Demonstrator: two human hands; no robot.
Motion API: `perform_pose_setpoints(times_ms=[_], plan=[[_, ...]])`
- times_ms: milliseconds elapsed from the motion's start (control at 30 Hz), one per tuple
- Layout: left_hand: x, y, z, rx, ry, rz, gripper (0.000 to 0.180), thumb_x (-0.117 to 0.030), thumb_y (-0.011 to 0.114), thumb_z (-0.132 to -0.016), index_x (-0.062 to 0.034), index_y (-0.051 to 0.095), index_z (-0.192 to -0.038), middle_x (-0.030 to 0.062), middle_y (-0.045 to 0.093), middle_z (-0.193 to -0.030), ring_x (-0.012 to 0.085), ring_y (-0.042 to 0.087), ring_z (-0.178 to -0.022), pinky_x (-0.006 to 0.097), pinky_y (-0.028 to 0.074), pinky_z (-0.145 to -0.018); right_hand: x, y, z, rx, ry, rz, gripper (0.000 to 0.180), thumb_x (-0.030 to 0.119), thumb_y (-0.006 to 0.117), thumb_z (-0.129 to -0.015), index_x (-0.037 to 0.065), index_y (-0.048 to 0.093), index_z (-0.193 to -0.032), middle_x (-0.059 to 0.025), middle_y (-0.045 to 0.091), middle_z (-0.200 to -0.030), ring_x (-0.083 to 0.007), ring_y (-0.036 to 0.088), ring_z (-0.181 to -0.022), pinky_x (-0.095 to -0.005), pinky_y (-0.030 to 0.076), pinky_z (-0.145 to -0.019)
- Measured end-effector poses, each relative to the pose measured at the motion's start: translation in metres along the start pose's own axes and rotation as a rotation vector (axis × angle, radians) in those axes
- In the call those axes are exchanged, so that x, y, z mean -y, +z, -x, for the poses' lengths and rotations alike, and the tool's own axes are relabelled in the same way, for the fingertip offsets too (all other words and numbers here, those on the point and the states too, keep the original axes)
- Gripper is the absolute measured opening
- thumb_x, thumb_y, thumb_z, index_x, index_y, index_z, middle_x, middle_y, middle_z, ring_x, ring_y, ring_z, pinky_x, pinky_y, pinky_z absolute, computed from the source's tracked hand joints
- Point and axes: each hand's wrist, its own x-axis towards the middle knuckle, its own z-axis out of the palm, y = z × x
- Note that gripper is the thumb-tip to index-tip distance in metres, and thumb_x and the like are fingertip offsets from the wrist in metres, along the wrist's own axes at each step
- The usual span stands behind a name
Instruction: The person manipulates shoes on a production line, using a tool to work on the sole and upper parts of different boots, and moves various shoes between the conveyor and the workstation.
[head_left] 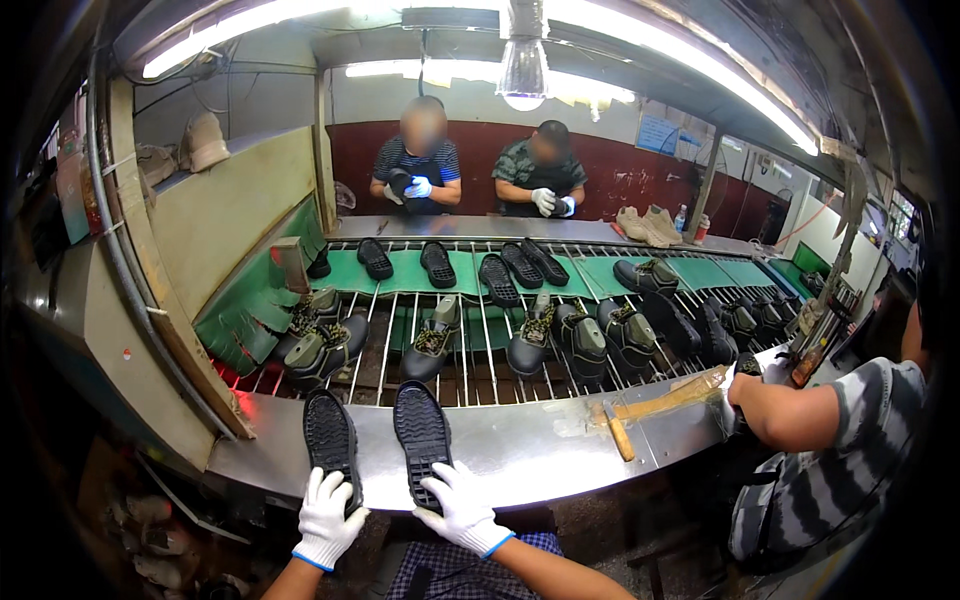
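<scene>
Two black shoe soles with ridged faces lie side by side on the metal bench edge in front of me. My left hand, in a white knit glove, is closed round the near end of the left shoe sole. The right shoe sole has its near end in the grip of my right hand, gloved the same way, with fingers over its right side and thumb at the lower left. Both soles point away from me, toes toward the rack. Past them, black shoes on green lasts, such as one shoe, rest on the rods.
A wooden-handled knife lies on the metal bench to the right. Several loose soles sit on the green belt. A co-worker's arm works at the right; two people sit opposite. A bulb hangs overhead.
</scene>
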Motion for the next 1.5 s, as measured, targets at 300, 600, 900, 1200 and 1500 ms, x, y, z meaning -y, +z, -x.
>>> perform_pose_setpoints(times_ms=[300,600,900,1200,1500], plan=[[0.006,-0.015,0.027,-0.249,-0.098,-0.171,0.071,-0.006,0.079,-0.072,0.0040,0.056,-0.138,0.0298,0.055,-0.146,0.0614,0.043,-0.144,0.070,0.036,-0.121,-0.114,-0.190,-0.122,-0.578,0.372,-0.355,0.042,0.035,0.068,-0.103,0.002,0.058,-0.127,-0.0192,0.056,-0.125,-0.0336,0.059,-0.113,-0.0475,0.047,-0.105],[-0.030,0.038,-0.015,-0.236,-0.099,0.285,0.065,-0.007,0.073,-0.082,0.0086,0.053,-0.142,0.0324,0.055,-0.147,0.0562,0.052,-0.139,0.061,0.042,-0.119,-0.181,-0.368,-0.165,-1.239,-0.019,-1.315,0.072,0.045,0.054,-0.113,0.020,0.018,-0.171,-0.0099,0.007,-0.182,-0.0462,0.041,-0.152,-0.0578,0.045,-0.121],[-0.018,0.073,-0.050,-0.200,-0.184,0.327,0.052,-0.014,0.070,-0.088,0.0097,0.062,-0.134,0.0311,0.065,-0.135,0.0491,0.065,-0.123,0.053,0.051,-0.111,-0.257,-0.225,-0.211,-0.779,0.556,-1.022,0.091,0.043,0.061,-0.109,0.015,0.004,-0.175,-0.0197,0.041,-0.169,-0.0339,0.054,-0.145,-0.0474,0.049,-0.112],[-0.006,0.077,-0.063,-0.232,-0.140,0.265,0.046,-0.017,0.073,-0.083,0.0057,0.065,-0.122,0.0283,0.069,-0.118,0.0491,0.068,-0.110,0.056,0.054,-0.101,-0.128,-0.006,-0.188,0.382,0.183,0.375,0.059,0.035,0.068,-0.096,0.000,0.061,-0.143,-0.0274,0.052,-0.151,-0.0537,0.040,-0.147,-0.0687,0.032,-0.121],[-0.010,0.062,-0.078,-0.196,-0.127,0.222,0.043,-0.017,0.077,-0.081,0.0042,0.067,-0.117,0.0261,0.072,-0.113,0.0476,0.071,-0.103,0.054,0.059,-0.094,-0.175,0.083,-0.285,-0.159,0.551,-0.064,0.123,0.043,0.090,-0.078,-0.002,0.018,-0.167,-0.0326,0.047,-0.157,-0.0479,0.056,-0.136,-0.0510,0.047,-0.117]])
